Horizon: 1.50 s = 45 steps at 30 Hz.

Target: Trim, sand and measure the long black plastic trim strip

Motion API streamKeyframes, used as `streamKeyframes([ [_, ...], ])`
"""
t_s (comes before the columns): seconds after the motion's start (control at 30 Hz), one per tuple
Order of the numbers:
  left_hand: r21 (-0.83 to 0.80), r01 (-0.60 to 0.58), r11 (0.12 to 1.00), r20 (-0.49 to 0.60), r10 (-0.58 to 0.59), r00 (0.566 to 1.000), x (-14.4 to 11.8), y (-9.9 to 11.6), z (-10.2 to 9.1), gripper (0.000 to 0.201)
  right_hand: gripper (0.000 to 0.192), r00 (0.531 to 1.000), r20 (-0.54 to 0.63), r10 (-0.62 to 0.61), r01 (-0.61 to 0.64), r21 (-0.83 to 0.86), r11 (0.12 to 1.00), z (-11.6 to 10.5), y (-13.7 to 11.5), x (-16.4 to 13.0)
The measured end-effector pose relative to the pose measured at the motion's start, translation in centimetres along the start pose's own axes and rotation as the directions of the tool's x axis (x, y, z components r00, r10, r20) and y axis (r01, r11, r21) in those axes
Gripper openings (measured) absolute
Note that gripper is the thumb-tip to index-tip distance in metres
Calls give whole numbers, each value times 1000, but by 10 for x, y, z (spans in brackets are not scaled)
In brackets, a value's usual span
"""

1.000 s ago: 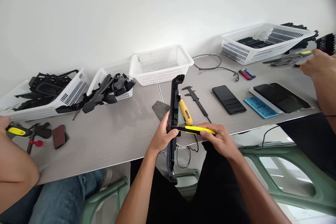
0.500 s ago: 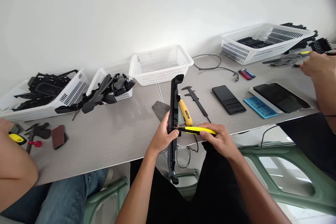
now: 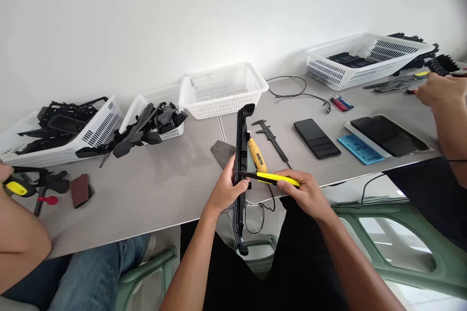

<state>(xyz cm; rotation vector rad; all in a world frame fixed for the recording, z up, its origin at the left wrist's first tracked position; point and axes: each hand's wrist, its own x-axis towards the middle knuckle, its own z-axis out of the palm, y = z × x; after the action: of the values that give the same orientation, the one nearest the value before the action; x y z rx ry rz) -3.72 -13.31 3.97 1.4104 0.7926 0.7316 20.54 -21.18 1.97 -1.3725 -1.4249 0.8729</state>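
Here the left hand (image 3: 226,189) clamps the long black plastic trim piece (image 3: 240,155), axis running away from the body; the right hand (image 3: 306,192) grips a yellow utility knife (image 3: 272,178) crosswise against it.

The yellow knife (image 3: 272,178) has tilted slightly, tip upward.

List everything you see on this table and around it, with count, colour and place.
long plastic part: 1, black, held upright at table edge
utility knife: 1, yellow-black, tip against the part
second knife: 1, yellow, on table behind
caliper: 1, black, centre
baskets: 4, white, along the wall
phone: 1, black, right of centre
tablet: 1, black, right
card: 1, blue, beside tablet
lighters: 2, red and blue, right
co-worker hands: 2, far left and far right
left hand: grips the part
right hand: grips the knife
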Motion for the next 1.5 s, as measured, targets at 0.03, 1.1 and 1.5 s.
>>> streamKeyframes([
  [0.03, -3, 15, 1000, 5, -15, 1000, 0, 1, 0, 90, 34, 1000, -28, 7, -7, -6, 1000, 1, -1, 0],
  [1.1, -9, -7, 1000, 3, 7, 1000, 0, 1, 0, 87, 49, 999, 31, 16, -16, 17, 1000, 1, -3, 0],
  [1.5, -14, 27, 1000, 7, -27, 1000, 0, 3, 0, 90, 49, 998, -59, 15, -15, -3, 1000, 3, -4, 1],
])
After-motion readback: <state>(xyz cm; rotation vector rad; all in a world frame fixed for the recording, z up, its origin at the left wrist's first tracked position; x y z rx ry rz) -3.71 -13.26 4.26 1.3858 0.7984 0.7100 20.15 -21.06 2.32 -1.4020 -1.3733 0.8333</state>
